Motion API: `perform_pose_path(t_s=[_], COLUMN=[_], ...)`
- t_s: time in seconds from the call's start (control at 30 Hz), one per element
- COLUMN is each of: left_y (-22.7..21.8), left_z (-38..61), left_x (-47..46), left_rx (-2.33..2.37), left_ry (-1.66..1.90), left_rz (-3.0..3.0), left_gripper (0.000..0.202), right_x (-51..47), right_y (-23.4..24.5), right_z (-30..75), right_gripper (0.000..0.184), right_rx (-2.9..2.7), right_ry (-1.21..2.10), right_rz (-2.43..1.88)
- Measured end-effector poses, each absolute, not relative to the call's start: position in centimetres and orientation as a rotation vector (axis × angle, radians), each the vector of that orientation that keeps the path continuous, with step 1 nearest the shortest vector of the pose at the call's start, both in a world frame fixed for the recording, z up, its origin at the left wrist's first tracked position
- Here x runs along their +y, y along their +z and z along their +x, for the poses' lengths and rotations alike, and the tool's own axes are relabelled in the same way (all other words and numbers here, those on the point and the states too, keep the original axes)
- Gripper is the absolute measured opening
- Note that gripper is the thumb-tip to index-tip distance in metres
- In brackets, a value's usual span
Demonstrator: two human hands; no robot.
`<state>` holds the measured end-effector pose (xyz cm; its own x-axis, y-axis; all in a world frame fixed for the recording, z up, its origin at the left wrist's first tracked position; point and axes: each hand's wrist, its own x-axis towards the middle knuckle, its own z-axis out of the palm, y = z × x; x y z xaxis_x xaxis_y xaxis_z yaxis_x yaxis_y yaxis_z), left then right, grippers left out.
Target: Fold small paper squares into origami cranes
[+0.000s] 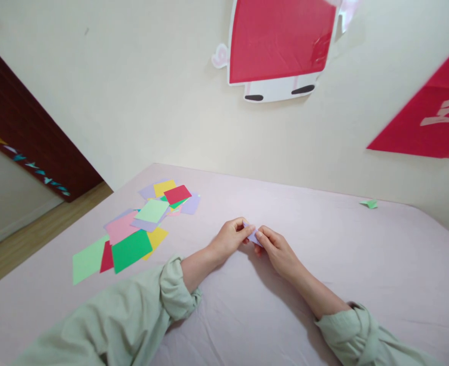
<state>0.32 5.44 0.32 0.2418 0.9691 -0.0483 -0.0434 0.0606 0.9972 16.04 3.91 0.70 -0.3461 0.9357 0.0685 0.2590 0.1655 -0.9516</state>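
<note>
A small folded piece of purple paper (253,236) is pinched between both my hands, a little above the table. My left hand (230,240) grips its left side with thumb and fingers closed. On the other side, my right hand (278,249) pinches it between thumb and forefinger. My fingers cover much of the paper, so its full shape is hidden.
Loose coloured paper sheets (132,251) lie overlapping on the left of the cloth-covered table (361,264). A small folded green paper piece (369,204) rests near the back right edge. Behind the table rises a wall (163,91) with red decorations.
</note>
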Motion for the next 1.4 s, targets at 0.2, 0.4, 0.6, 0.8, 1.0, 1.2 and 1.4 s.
perform_pose_path(t_s=[0.2,0.4,0.6,0.8,1.0,1.2,1.4], left_y=[0.1,0.2,0.3,0.4,0.2,-0.5,-0.1], left_z=[0.3,0.1,0.2,0.1,0.0,0.2,0.8], left_x=[5.6,5.7,5.8,5.8,5.9,5.8,5.3], left_rx=[1.076,1.112,1.11,1.018,0.977,1.14,0.985], left_ry=[1.07,1.037,1.045,1.07,1.071,1.068,1.02], left_rz=[1.193,1.146,1.115,1.067,1.053,1.048,1.112], left_gripper=[0.042,0.043,0.045,0.042,0.04,0.04,0.042], right_x=[3.9,3.7,3.8,3.7,3.9,3.8,3.3], right_y=[0.6,0.5,0.3,0.2,0.3,0.1,0.5], right_z=[15.8,15.8,15.8,16.0,16.1,16.4,16.5], right_gripper=[0.041,0.043,0.047,0.045,0.033,0.021,0.011], right_rx=[-1.705,-1.724,-1.714,-1.669,-1.638,-1.659,-2.01], right_ry=[1.234,1.196,1.192,1.186,1.098,0.85,0.349], right_rz=[-1.154,-1.195,-1.258,-1.26,-1.215,-1.349,-1.525])
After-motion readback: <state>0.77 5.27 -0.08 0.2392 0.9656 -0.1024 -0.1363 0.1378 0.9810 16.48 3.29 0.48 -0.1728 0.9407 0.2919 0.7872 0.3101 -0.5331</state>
